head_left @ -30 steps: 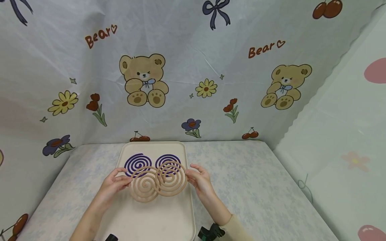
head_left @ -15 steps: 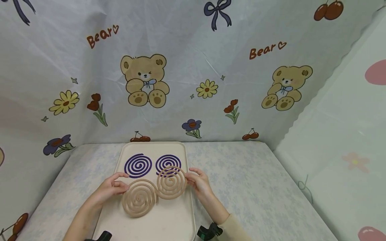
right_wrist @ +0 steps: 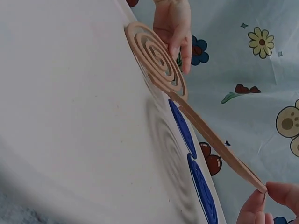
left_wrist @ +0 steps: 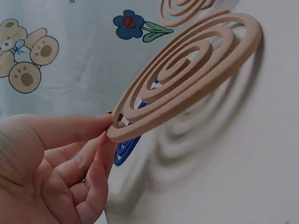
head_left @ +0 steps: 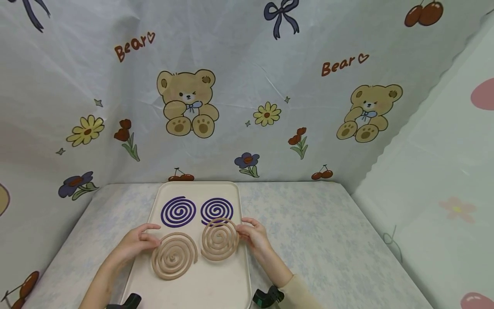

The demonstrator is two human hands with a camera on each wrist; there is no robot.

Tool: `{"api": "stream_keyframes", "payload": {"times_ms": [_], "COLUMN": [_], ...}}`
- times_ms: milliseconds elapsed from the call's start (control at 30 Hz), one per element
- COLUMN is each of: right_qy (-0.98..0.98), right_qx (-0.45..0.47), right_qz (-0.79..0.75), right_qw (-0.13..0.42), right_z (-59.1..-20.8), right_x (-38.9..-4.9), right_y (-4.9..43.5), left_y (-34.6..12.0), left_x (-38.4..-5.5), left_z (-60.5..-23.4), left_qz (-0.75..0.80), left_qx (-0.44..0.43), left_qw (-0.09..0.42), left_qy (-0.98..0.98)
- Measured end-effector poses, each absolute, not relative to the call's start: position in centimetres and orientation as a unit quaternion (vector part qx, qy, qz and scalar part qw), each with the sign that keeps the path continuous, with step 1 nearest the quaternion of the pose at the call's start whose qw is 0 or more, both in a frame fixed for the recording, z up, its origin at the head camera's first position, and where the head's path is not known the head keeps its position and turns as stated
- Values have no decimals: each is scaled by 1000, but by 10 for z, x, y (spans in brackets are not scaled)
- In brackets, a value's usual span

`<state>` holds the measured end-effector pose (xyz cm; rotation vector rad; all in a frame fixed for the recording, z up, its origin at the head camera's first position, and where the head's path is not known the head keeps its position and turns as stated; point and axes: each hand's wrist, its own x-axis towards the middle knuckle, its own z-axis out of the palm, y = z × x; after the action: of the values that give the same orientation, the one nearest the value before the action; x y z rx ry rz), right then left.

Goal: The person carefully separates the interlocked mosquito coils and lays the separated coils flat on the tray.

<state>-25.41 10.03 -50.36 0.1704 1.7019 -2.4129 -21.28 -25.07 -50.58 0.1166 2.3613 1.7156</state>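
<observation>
My left hand (head_left: pixel 135 243) pinches the left edge of a tan mosquito coil (head_left: pixel 172 258) between thumb and fingertips. This coil is tilted, and the left wrist view shows its shadow falling on the tray below. With thumb and finger, my right hand (head_left: pixel 255 237) pinches the right edge of a second tan mosquito coil (head_left: pixel 219 235), seen nearly edge-on in the right wrist view. A narrow gap separates the two tan coils in the head view. Behind them, two dark blue mosquito coils (head_left: pixel 179 211) lie side by side; the right tan coil overlaps the right blue one in the head view.
Underneath is a cream rectangular tray (head_left: pixel 208 285) with a raised rim, on a pale marbled table (head_left: pixel 308 240). A bear-printed cloth (head_left: pixel 231 86) hangs behind the table and along its sides. A black device (head_left: pixel 268 296) is on the right wrist.
Both hands have come toward the person, the left also moving left. The tan coils, overlapping in view a second ago, now show apart, and the left blue coil is fully uncovered.
</observation>
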Motion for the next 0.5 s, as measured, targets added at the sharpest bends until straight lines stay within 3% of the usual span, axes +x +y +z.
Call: {"api": "stream_keyframes", "payload": {"times_ms": [500], "right_qy": [667], "right_qx": [44], "right_qz": [-740], "right_qw": [78], "right_z": [-502], "right_x": [-252], "right_y": [102], "left_y": [-254], "left_x": [-216], "left_z": [-506], "left_qz": [566], "left_qx": [-84], "left_qw": [92], "left_qy": [815]}}
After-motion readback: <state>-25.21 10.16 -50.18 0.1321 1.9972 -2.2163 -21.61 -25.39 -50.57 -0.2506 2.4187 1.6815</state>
